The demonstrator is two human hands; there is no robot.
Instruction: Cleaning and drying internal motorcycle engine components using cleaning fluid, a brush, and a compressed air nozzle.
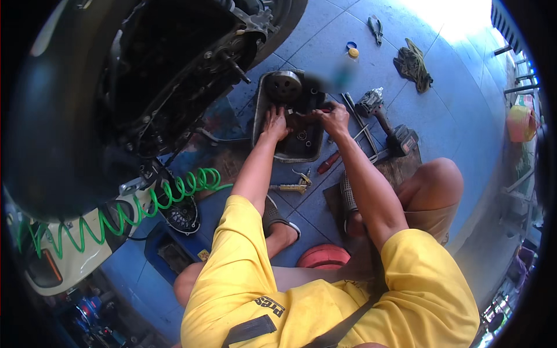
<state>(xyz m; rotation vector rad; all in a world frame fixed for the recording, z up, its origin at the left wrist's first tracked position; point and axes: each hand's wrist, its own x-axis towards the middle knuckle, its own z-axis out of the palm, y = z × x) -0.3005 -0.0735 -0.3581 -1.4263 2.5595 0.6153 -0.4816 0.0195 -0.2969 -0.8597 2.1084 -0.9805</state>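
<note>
A metal tray (288, 156) lies on the blue tiled floor with a round clutch bell (283, 87), dark parts and small rings in it. My left hand (275, 124) reaches into the tray just below the clutch bell, fingers apart; whether it grips anything is unclear. At the tray's right edge my right hand (334, 118) is closed on a small red-handled tool, mostly hidden by the fingers. Right of that hand lie long metal tools and a cordless impact wrench (387, 124). A screwdriver with a red handle (328, 162) and an air blow gun (292, 187) lie nearer to me.
A scooter's opened engine case (174, 87) and rear wheel fill the upper left. A green coiled air hose (148, 209) runs across the left. Pliers (375, 31) and a dark rag (413, 65) lie at the upper right. A red stool (323, 256) is beneath me.
</note>
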